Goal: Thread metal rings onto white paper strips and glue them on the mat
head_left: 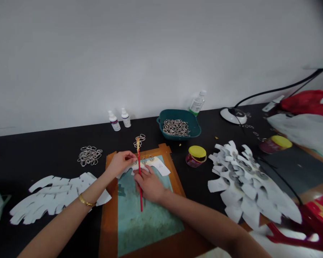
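Observation:
My left hand (pixel 123 162) pinches a small metal ring (pixel 136 162) at the left part of a curved white piece (pixel 160 166). Two more rings lie along that piece's upper edge, to the right. Fingers wrapped round a red brush (pixel 140 186), my right hand (pixel 149 182) rests against the lower edge of the white piece. The brush points away from me, its pale bristles up near some loose rings (pixel 140 138). Under both hands lies a green sheet (pixel 148 225) bordered by brown tape.
White cut pieces (pixel 54 190) lie left, beside a ring pile (pixel 90 156). Behind stand two white bottles (pixel 114 121), a teal basket (pixel 195 127) of rings and a clear bottle (pixel 197 103). To the right are a yellow-lidded tub (pixel 196 156), stacked white pieces (pixel 242 182) and a lamp base (pixel 233 115).

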Tool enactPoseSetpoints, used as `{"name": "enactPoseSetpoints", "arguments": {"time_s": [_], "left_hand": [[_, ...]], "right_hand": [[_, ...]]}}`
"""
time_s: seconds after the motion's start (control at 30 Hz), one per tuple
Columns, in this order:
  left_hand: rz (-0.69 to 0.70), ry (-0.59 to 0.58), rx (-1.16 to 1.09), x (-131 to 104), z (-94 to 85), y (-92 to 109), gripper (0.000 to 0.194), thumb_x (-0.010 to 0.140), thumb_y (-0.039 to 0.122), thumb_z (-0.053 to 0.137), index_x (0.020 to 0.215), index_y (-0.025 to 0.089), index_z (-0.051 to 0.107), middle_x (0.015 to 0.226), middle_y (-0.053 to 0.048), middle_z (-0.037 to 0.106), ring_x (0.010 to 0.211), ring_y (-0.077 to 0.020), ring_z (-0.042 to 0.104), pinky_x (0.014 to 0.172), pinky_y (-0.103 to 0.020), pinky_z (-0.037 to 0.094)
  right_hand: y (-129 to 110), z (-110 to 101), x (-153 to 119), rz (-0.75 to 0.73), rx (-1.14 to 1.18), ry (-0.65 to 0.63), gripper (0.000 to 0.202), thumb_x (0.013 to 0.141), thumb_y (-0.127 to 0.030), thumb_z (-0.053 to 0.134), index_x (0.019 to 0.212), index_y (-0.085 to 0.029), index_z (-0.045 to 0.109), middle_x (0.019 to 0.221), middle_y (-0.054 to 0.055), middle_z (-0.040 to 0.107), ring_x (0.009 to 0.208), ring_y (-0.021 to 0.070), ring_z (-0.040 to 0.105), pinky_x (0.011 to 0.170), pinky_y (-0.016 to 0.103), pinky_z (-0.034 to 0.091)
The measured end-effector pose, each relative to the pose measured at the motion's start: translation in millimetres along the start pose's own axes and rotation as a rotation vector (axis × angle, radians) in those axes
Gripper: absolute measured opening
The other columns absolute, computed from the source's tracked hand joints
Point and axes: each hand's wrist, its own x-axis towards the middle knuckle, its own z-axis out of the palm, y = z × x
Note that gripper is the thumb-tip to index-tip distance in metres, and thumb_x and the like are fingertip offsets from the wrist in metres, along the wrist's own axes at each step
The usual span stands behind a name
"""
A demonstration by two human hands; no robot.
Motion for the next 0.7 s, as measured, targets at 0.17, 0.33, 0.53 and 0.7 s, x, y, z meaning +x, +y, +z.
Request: {"name": "enactPoseSetpoints", "arguments": {"time_s": [0.17,0.33,0.53,0.7], "left_hand": [[0.002,0.013,0.109,-2.2,5.0,0.4,0.021,0.071,0.038,0.059,0.074,0.020,0.068,0.074,-0.003,0.073,0.069,-0.0189,0.066,0.063,-0.026,0.046],[0.006,0.027,0.208,-2.6,6.1,2.2,0.019,0.075,0.035,0.057,0.075,0.019,0.069,0.075,-0.003,0.074,0.069,-0.0177,0.066,0.063,-0.025,0.044],[-0.034,0.052,0.308,-0.2,7.9,-0.4,0.016,0.076,0.030,0.057,0.073,0.019,0.068,0.075,-0.004,0.074,0.069,-0.0170,0.066,0.063,-0.024,0.043],[-0.040,0.067,0.329,1.8,12.8,-0.8,0.016,0.078,0.027,0.057,0.077,0.018,0.070,0.080,-0.006,0.075,0.072,-0.0175,0.067,0.064,-0.025,0.043]], "right_hand": [[0.3,0.5,0.0,-0.011,0.001,-0.004,0.021,0.090,-0.019,0.051,0.111,-0.017,0.054,0.128,0.011,0.061,0.115,0.0251,0.053,0.114,0.048,0.024],[0.9,2.2,-0.4,-0.017,-0.007,0.012,0.021,0.090,-0.019,0.052,0.110,-0.017,0.054,0.128,0.011,0.061,0.114,0.0253,0.053,0.114,0.047,0.024],[1.4,3.3,-0.8,-0.029,-0.003,0.028,0.022,0.089,-0.020,0.053,0.110,-0.016,0.055,0.126,0.012,0.061,0.114,0.0254,0.053,0.114,0.046,0.024],[1.6,2.1,-1.1,-0.031,-0.005,0.027,0.022,0.089,-0.019,0.053,0.111,-0.016,0.055,0.126,0.012,0.061,0.115,0.0257,0.052,0.114,0.047,0.024]]}}
